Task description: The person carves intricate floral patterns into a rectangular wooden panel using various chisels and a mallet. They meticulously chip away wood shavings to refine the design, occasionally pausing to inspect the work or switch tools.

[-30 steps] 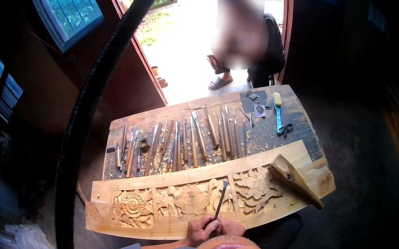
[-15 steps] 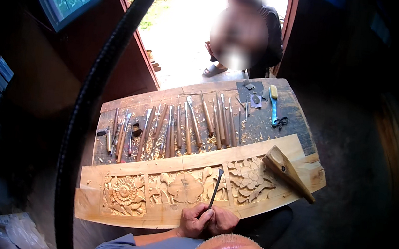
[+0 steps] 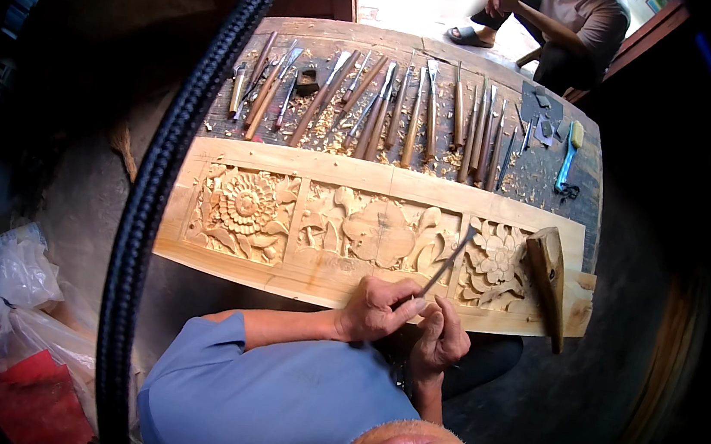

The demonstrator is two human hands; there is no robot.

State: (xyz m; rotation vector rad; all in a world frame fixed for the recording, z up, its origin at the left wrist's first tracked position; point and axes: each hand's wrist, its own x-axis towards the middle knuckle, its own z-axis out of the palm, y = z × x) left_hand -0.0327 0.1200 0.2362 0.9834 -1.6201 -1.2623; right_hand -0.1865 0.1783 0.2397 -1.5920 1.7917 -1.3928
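My left hand (image 3: 381, 310) is closed on a slim dark chisel (image 3: 448, 264), which slants up and rightward over the carved wooden panel (image 3: 342, 264). My right hand (image 3: 440, 339) is beside it, fingers curled near the chisel's lower end; whether anything is between them is unclear. The pale panel carries floral relief in three sections. A wooden mallet (image 3: 546, 277) lies across its right end. Beyond the panel lie several chisels with wooden handles (image 3: 431, 122) among shavings.
The worn workbench (image 3: 375, 38) also holds dark scraps (image 3: 545, 129) and a blue-handled brush (image 3: 570, 153). Another person (image 3: 566, 27) squats or sits in the doorway. A black braided band (image 3: 154, 201) crosses my view at left. Plastic bags (image 3: 24, 282) are at lower left.
The view has shifted, raising the bench in the picture and showing more of my torso. The chisel leans further right, and my right hand's fingers have risen and loosened beside my left hand.
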